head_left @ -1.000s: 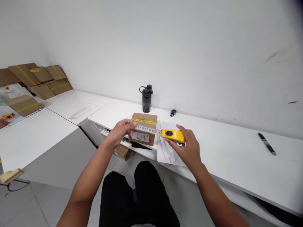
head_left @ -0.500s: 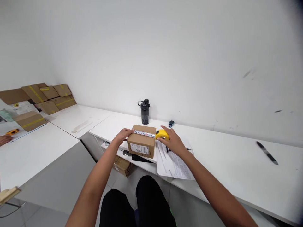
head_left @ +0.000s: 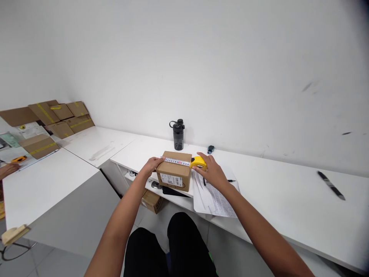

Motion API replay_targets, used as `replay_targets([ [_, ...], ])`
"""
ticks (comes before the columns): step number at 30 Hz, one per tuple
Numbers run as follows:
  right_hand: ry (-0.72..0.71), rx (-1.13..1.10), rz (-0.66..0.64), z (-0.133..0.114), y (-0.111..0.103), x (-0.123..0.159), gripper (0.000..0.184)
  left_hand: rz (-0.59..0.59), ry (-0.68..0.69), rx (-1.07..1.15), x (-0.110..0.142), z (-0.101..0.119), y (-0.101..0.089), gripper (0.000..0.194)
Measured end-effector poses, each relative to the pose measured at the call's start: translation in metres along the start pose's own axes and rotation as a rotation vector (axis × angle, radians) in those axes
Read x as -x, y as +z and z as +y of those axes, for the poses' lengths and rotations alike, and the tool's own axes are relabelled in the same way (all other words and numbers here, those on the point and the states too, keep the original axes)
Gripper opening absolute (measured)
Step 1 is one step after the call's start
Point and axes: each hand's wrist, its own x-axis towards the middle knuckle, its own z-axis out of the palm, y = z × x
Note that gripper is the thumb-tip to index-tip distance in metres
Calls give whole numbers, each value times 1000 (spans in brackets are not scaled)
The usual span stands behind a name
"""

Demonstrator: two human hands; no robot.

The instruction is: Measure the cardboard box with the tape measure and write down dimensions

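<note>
A brown cardboard box (head_left: 174,171) with a white label on its front sits at the desk's front edge. Across its top lies the white blade of a yellow tape measure (head_left: 199,162), pulled out from left to right. My left hand (head_left: 153,165) pinches the blade's end at the box's left edge; its thumb is on top and the end itself is hidden. At the right edge of the box, my right hand (head_left: 212,169) is closed around the yellow case. Below that hand lie printed papers (head_left: 216,198) with a black pen (head_left: 231,181) on them.
Behind the box stands a dark water bottle (head_left: 178,135), with a small dark object (head_left: 211,149) to its right. A black-and-grey marker (head_left: 331,185) lies far right. Several cardboard boxes (head_left: 62,119) are stacked at left, near another person's hand (head_left: 10,169) and an orange tape measure (head_left: 19,159).
Both hands brought the tape from in front of the box down onto its top. The blade was drawn out longer, then stayed in place over the last half second. The view shifted slightly.
</note>
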Motion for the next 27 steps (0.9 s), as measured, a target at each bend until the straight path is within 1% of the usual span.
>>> replay_targets([
  [8, 23, 18, -18, -2, 0, 2, 60, -1, 14, 9, -10, -9, -2, 65],
  [12, 13, 32, -17, 0, 0, 0, 60, 5, 47, -1, -14, -13, -2, 61],
  [15, -24, 46, 18, 4, -2, -2, 57, 23, 85, -31, -12, -7, -7, 55],
  [18, -144, 142, 121, -2, -2, 7, 51, 1, 119, -50, -11, 10, -17, 49],
  [20, -256, 241, 232, -19, 3, 25, 49, -32, 158, -37, -14, 28, -19, 45],
  [22, -342, 290, 359, -47, 15, 49, 46, -95, 247, -19, -22, 46, -14, 41],
  [23, -347, 286, 400, -63, 23, 62, 43, -133, 294, -9, -28, 54, -7, 38],
  [24, -336, 265, 413, -79, 32, 72, 41, -171, 341, -17, -33, 61, 1, 36],
  [25, -305, 244, 437, -95, 41, 81, 38, -200, 382, -44, -39, 65, 10, 35],
  [27, -198, 220, 423, -119, 58, 89, 38, -216, 431, -136, -50, 69, 29, 33],
])
